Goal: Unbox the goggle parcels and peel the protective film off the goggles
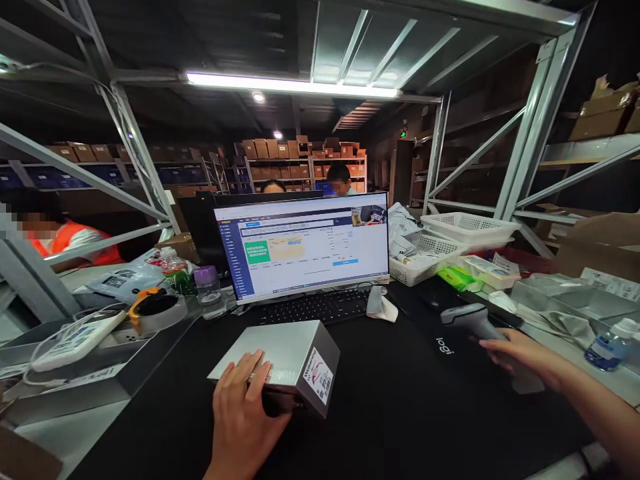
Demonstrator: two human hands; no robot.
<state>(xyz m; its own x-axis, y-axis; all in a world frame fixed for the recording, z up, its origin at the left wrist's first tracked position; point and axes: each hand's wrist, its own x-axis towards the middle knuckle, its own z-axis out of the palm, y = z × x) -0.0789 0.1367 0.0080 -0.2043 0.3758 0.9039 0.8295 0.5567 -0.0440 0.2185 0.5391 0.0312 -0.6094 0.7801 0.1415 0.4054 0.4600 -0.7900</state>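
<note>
On the black-covered tabletop (395,417), we see a silver box (283,343) directly before the monitor (310,257), with the keyboard (313,307) between them. The box bears a printed label (319,375) on its right-hand face; whether its underside lies wholly flat we cannot tell. A pale barcode scanner (467,320) is in the right hand (515,352), well apart from the box.

For good handling, we judge that the box is best steadied with light pressure, its label uncovered and turned toward the scanner's side. We would hold the scanner so that its nose has a clear line to the printed code, avoiding a steep slant, since glare from the lamp (290,83) may dull a glossy label.

Regarding pose, we note that the left hand (243,407) reaches in from the near edge and grips the box at its near left corner: the fingers (261,380) lie slightly spread over the top, while the thumb lies lower, along the near side. The right forearm enters from the right, and its fingers are curled around the scanner's handle, the nose pointing leftward, not at the label.
</note>
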